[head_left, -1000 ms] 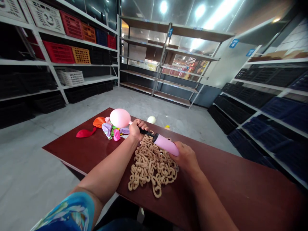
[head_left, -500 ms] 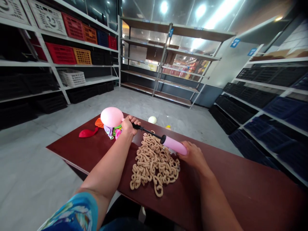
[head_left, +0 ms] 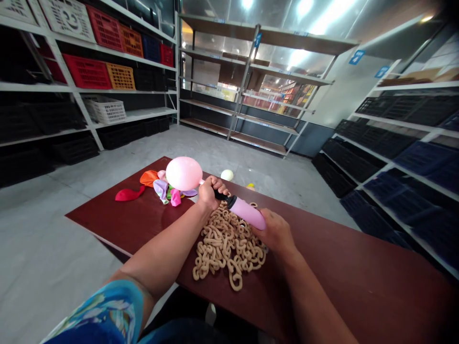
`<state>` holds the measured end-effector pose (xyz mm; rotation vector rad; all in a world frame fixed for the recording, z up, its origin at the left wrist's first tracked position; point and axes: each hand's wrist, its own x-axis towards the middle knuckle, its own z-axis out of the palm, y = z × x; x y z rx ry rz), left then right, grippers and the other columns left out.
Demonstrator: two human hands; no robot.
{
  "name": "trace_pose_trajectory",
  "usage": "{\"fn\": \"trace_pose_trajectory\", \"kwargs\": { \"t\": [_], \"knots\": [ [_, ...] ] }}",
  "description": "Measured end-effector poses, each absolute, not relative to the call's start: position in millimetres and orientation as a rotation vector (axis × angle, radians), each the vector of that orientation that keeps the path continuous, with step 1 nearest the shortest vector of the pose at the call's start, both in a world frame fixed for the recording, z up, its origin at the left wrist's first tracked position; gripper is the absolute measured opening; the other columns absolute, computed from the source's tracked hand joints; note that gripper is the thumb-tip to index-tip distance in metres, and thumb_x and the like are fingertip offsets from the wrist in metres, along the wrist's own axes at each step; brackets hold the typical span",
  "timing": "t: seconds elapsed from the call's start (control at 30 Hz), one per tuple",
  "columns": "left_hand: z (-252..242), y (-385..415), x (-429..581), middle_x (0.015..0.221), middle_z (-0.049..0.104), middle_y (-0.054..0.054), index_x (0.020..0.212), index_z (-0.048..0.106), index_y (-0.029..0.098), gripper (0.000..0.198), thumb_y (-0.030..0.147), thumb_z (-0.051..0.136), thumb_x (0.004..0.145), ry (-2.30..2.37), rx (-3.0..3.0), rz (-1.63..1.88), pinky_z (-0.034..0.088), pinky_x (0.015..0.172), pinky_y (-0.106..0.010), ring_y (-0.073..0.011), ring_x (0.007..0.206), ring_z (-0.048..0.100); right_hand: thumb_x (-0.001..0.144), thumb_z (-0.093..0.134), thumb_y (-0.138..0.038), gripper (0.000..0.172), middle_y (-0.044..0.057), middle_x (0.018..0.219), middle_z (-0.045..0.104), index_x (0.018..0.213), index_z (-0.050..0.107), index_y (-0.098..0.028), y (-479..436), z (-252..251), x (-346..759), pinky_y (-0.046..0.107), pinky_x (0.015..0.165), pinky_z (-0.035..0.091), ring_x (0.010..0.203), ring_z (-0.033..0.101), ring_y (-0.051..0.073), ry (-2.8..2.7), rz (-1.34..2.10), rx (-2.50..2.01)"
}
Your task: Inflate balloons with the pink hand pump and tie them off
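My left hand [head_left: 210,191] is closed round the black nozzle end of a pink hand pump [head_left: 245,212], where the neck of a partly blown-up pink balloon [head_left: 183,173] sits. My right hand [head_left: 274,233] grips the pump's pink barrel at its near end. The pump is pushed in, its barrel close to my left hand. Both hands hover over a heap of beige chain links [head_left: 225,246] on the dark red table [head_left: 143,224].
Several flat coloured balloons [head_left: 158,185] lie on the table's far left, a red one [head_left: 127,194] apart from them. A pale balloon [head_left: 226,175] and a yellow one [head_left: 250,186] lie on the floor beyond. Shelving with crates lines both sides of the room.
The pump was drawn out half a second ago and is pushed in again now. The pink balloon has grown a little larger.
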<state>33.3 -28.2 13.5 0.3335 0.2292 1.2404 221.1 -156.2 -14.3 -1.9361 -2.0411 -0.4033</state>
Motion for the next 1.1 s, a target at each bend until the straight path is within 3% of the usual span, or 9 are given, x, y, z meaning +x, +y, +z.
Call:
{"fn": "trace_pose_trajectory", "kwargs": {
  "t": [0.27, 0.7, 0.87, 1.1],
  "knots": [
    [19, -20, 24, 0.047, 0.02, 0.005, 0.059, 0.022, 0.019, 0.021, 0.007, 0.037, 0.069, 0.305, 0.344, 1.304, 0.025, 0.041, -0.022, -0.0081, 0.036, 0.027, 0.069, 0.058, -0.036, 0.035, 0.004, 0.091, 0.061, 0.101, 0.053, -0.023, -154, -8, 228, 0.027, 0.067, 0.035, 0.081, 0.054, 0.018, -2.03, -0.171, -1.946],
    [10, -1, 5, 0.048, 0.018, 0.006, 0.059, 0.025, 0.019, 0.021, 0.007, 0.038, 0.07, 0.23, 0.283, 1.405, 0.025, 0.041, -0.022, -0.007, 0.036, 0.026, 0.067, 0.056, -0.026, 0.015, 0.001, 0.08, 0.06, 0.081, 0.05, -0.022, -161, -1, 256, 0.025, 0.061, 0.029, 0.075, 0.054, 0.017, -2.002, -0.253, -2.102],
    [12, -15, 19, 0.049, 0.018, 0.006, 0.059, 0.024, 0.019, 0.022, 0.006, 0.038, 0.069, 0.228, 0.281, 1.339, 0.025, 0.041, -0.022, -0.0071, 0.037, 0.025, 0.07, 0.056, -0.033, 0.022, 0.004, 0.084, 0.061, 0.088, 0.05, -0.022, -160, -4, 232, 0.027, 0.063, 0.032, 0.076, 0.055, 0.019, -2.039, -0.379, -2.014],
    [9, -27, 34, 0.048, 0.019, 0.006, 0.059, 0.024, 0.019, 0.021, 0.008, 0.039, 0.069, 0.252, 0.296, 1.236, 0.026, 0.04, -0.023, -0.0077, 0.036, 0.026, 0.07, 0.06, -0.046, 0.053, 0.008, 0.109, 0.059, 0.115, 0.046, -0.022, -156, -14, 214, 0.031, 0.075, 0.038, 0.094, 0.056, 0.023, -2.085, -0.263, -1.916]
  ]
}}
